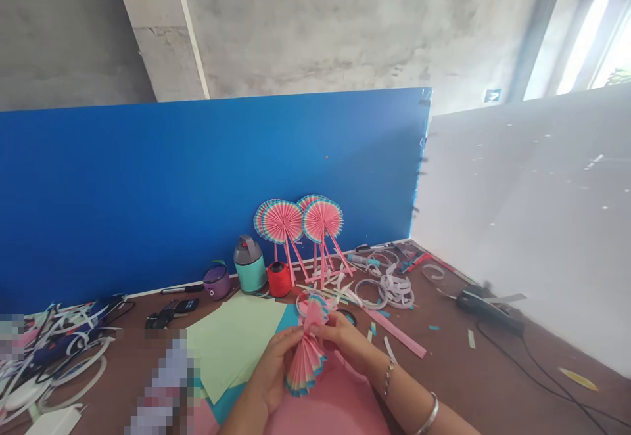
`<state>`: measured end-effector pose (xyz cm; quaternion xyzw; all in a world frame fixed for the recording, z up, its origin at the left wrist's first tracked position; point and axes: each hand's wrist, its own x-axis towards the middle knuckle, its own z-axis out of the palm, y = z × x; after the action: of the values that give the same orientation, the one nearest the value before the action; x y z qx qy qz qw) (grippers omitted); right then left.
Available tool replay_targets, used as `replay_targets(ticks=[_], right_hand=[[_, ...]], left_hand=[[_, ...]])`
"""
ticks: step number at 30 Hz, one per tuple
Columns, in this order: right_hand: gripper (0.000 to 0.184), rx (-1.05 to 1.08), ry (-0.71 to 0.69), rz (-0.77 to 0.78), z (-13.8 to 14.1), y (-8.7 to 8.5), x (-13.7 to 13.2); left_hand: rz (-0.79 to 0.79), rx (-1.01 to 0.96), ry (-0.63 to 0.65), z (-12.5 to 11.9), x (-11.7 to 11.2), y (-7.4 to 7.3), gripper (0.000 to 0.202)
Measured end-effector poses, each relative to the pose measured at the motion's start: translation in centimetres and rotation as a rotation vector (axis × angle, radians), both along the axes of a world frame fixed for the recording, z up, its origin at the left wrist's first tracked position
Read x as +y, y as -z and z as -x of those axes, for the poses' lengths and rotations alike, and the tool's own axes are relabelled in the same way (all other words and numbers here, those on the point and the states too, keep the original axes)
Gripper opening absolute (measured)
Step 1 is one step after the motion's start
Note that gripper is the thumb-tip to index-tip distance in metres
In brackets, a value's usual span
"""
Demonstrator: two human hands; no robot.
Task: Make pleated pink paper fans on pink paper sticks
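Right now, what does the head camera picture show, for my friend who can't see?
The left hand and right hand pinch a pleated pink paper fan over a brown table. Behind, finished round pink paper fans on sticks stand against a blue board.

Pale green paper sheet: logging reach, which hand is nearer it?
Left. The left hand sits just right of the pale green paper sheet; the right hand is farther right, past the pleated pink paper fan both hold.

Brown table (493, 382), crowded: pale green paper sheet (236, 343) up front, teal bottle (250, 265), red thread spool (279, 279), curled white paper strips (394, 288) behind.
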<state>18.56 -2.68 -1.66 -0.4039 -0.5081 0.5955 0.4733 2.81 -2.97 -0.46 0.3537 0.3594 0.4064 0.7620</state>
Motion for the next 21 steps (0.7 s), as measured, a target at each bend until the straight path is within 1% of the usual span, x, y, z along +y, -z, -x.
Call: replay_targets(ticks=[2,7,11,15,21], right_hand=[[0.031,0.034,0.049,0.003,0.1,0.2,0.2],[0.03,0.09,0.074,-0.031,0.5,0.6,0.4],[0.032,0.091,0.12,-0.031,1.0,0.4,0.2],[0.029,0.109,0.131,-0.049,1.2,0.3,0.2],[0.027,0.154,0.108,-0.046,1.3,1.0,0.5]], left_hand=[[0.024,0.004,-0.006,-0.1,-0.1,0.1,0.019],[0.129,-0.009,0.035,-0.1,-0.2,0.1,0.015],[0.148,0.037,0.074,0.1,-0.2,-0.1,0.014],[0.107,0.047,0.106,0.0,-0.1,0.0,0.018],[0.015,-0.021,0.171,-0.3,0.1,0.5,0.017]])
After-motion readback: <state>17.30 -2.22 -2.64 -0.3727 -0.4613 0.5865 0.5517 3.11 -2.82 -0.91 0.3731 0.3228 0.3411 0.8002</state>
